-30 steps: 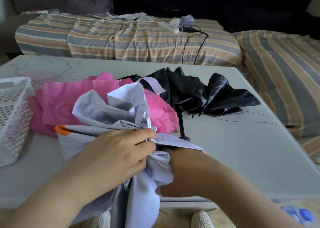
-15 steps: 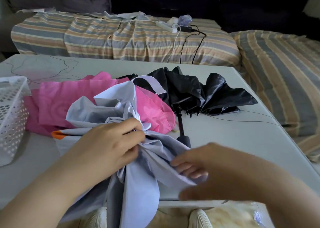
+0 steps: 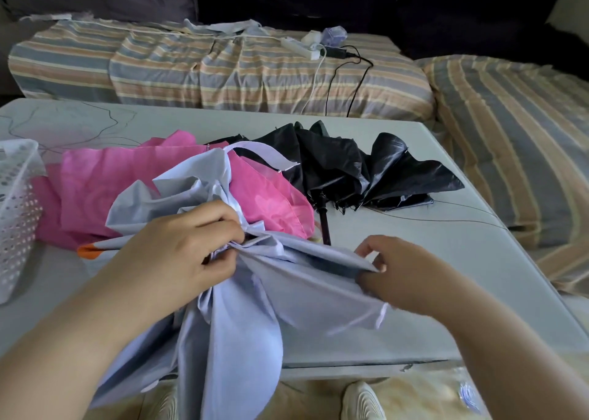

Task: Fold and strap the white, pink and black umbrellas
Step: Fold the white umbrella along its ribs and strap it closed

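The white umbrella (image 3: 242, 295) lies loose at the table's near edge, its pale canopy hanging over the front. My left hand (image 3: 178, 250) grips the bunched canopy near its middle. My right hand (image 3: 401, 270) pinches a fold of the same canopy and holds it out to the right. Behind it lies the pink umbrella (image 3: 127, 190), crumpled and unfolded. The black umbrella (image 3: 357, 168) lies further back to the right, collapsed but loose, its black handle (image 3: 324, 225) pointing toward me. A white strap (image 3: 267, 155) curls over the pink and black fabric.
A white perforated basket (image 3: 16, 215) stands at the table's left edge. The grey table (image 3: 446, 260) ends close on the right. A striped sofa (image 3: 223, 69) runs behind, carrying a power strip (image 3: 302, 48) and cables. Thin black wires lie on the table. My shoes (image 3: 361, 400) show below.
My right hand came out from under the white canopy, moved right and now pinches a fold, pulling it sideways. My left hand kept its grip on the bunched fabric.
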The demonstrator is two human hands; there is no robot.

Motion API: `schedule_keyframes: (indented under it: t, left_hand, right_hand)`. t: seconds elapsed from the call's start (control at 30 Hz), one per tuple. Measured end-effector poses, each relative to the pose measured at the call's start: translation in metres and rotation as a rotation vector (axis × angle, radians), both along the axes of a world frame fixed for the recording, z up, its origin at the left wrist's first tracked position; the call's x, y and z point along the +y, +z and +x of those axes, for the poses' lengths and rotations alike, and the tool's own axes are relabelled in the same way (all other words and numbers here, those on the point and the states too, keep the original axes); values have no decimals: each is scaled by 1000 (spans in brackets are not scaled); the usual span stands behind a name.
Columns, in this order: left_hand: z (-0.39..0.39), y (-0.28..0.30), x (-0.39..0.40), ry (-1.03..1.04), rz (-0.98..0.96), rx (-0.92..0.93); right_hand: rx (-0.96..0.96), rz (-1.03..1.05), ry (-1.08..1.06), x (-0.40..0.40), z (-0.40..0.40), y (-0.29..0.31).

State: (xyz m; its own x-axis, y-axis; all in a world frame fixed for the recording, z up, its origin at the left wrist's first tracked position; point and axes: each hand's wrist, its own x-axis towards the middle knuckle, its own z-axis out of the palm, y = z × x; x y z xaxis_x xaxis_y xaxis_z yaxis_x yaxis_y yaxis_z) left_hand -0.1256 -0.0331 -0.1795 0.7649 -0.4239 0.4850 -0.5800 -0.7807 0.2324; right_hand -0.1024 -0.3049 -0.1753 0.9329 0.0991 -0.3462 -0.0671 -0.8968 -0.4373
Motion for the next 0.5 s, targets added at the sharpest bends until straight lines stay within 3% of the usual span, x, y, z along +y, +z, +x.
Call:
schedule_keyframes:
  t: [0.1, 0.23, 0.3, 0.43, 0.5]
  left_hand:
    - [0, -3, 0, -5, 8, -20]
    - [4, -3, 6, 38, -4, -52]
    - [3, -2, 6, 52, -4, -60]
    - [2, -3, 3, 30, 20, -62]
    - [4, -4, 4, 32, 2, -64]
  right_hand:
    - [-3, 302, -176, -6, 8, 5]
    - [77, 547, -152, -10, 7, 15]
    - [47, 553, -159, -13, 5, 19]
    - [-338, 334, -195, -12, 2, 13]
    - [-324, 373, -199, -11, 1, 12]
